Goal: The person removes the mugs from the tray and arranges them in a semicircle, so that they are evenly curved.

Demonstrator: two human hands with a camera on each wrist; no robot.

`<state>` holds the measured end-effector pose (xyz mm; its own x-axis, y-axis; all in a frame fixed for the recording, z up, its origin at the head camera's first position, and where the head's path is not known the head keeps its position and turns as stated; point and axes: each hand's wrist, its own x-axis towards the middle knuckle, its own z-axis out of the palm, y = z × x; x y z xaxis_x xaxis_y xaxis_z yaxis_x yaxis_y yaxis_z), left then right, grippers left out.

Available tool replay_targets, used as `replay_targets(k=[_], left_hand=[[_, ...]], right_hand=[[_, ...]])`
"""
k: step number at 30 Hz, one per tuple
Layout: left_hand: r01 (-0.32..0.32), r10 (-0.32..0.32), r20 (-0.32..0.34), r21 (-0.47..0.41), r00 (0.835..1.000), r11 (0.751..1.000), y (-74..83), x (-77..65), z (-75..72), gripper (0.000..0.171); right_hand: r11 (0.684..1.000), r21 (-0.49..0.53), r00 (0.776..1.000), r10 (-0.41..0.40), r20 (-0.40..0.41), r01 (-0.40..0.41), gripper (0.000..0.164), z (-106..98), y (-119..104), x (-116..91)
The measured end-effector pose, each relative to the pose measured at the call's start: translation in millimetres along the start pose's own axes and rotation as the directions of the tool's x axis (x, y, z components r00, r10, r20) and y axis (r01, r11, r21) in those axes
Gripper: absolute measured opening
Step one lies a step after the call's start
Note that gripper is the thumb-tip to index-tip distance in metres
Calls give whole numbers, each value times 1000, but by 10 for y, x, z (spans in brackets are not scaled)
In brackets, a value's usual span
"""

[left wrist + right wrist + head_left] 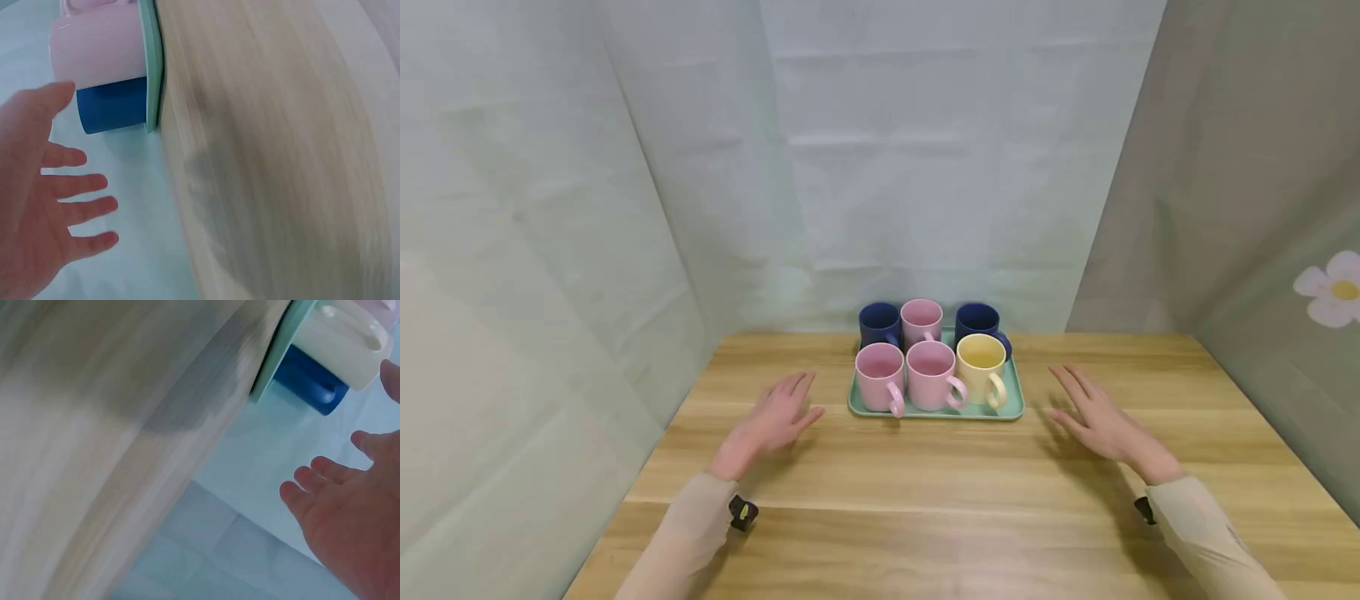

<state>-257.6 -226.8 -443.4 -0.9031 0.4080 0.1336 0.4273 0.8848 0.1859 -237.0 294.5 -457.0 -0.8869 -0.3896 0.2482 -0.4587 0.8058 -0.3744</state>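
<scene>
A pale green tray (936,416) lies on the far half of the wooden table (887,500), carrying six upright mugs in two rows. In the front row stand a left pink mug (874,383), a middle pink mug (928,385) and a yellow mug (976,379); behind them are a left navy mug (876,321), a rear pink mug (921,321) and a right navy mug (976,321). In the head view the tray's longer side seems to run left to right, so its two short ends face the hands. The left hand (772,417) is just beyond the left end, the right hand (1101,425) just beyond the right end, both apart from the rim and level with its front part. Neither looks clearly nearer, so the relation that matters is this near-even flanking along the long axis. Both grips are wide and hold nothing, fingers extended and thumbs apart; their shadows suggest they are raised off the wood. Farther out, a dark device (743,512) sits at the left cuff, and a pale cloth backdrop (925,167) hangs behind the table.
</scene>
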Motion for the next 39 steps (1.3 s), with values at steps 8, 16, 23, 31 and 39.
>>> replay_targets(k=[8,16,23,31,39], left_hand=[[-21,16,-34,-159,999,987,34,125,10,57],[-10,0,-39,-258,999,966,89,226,89,48],[67,-59,31,-378,998,924,177,297,130,49],[105,-75,78,-509,994,854,165,360,199,53],[128,-83,101,-619,991,775,147,419,272,59]], right_hand=[[993,117,996,13,-84,-3,60,30,-80,86],[965,261,992,17,-127,17,38,105,-143,147],[938,342,991,88,-97,-50,35,140,-226,195],[922,384,988,102,-115,-51,31,216,-285,255],[867,482,985,166,-48,-123,35,192,-407,306]])
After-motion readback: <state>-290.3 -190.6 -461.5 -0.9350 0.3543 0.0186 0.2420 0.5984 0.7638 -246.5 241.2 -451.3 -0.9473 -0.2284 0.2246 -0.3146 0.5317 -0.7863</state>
